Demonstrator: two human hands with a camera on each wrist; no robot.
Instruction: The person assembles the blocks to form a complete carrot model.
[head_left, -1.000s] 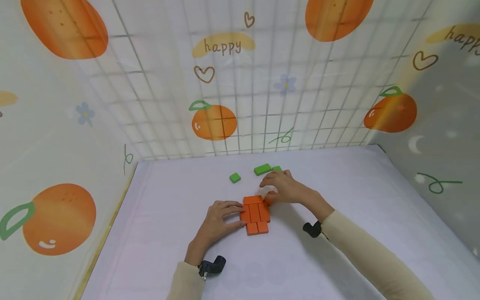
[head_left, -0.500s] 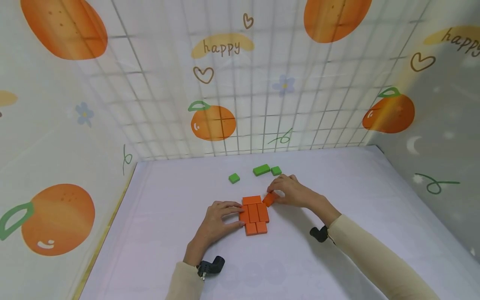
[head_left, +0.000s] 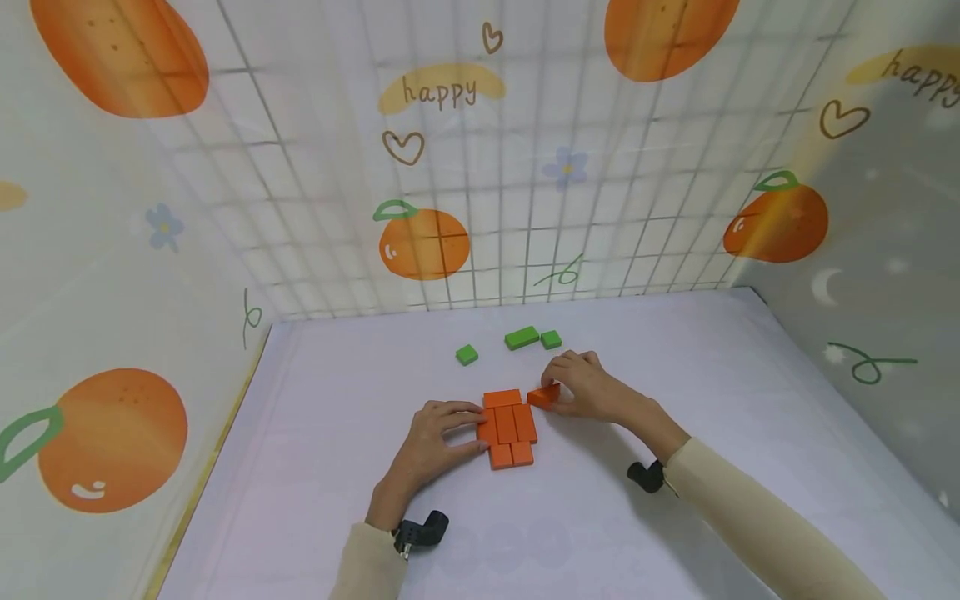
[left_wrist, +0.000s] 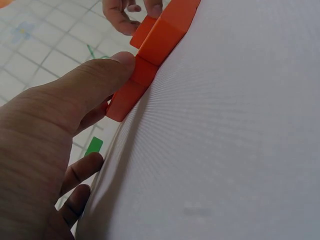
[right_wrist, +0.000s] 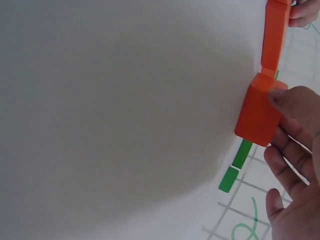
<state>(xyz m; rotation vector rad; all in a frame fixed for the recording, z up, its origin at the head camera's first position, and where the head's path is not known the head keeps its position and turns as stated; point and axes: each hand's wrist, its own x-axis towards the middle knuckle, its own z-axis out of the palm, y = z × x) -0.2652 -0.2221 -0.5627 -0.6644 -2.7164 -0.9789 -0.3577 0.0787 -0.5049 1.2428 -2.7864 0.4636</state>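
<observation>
Several orange blocks [head_left: 506, 424] lie flat and close together on the table: one crosswise at the back, three lengthwise in the middle, two small ones in front. My left hand [head_left: 435, 442] holds the left lengthwise block [left_wrist: 126, 100] between thumb and index finger at its two ends. Its other fingers are spread beside it. With thumb and fingers, my right hand [head_left: 588, 387] pinches a separate orange block [right_wrist: 260, 112], tilted up on edge just right of the crosswise block. The thumb lies on its broad face in the right wrist view.
Behind the orange blocks lie a long green block [head_left: 522, 337], a small green block [head_left: 551, 339] beside its right end, and another small green block [head_left: 467, 355] farther left. Patterned fabric walls [head_left: 480, 167] enclose the white table [head_left: 337, 375] at the back and sides.
My right hand has shifted right and a little toward me, turning its orange block from slanted to more crosswise. The small green block at the right shows fully now. My left hand stays put.
</observation>
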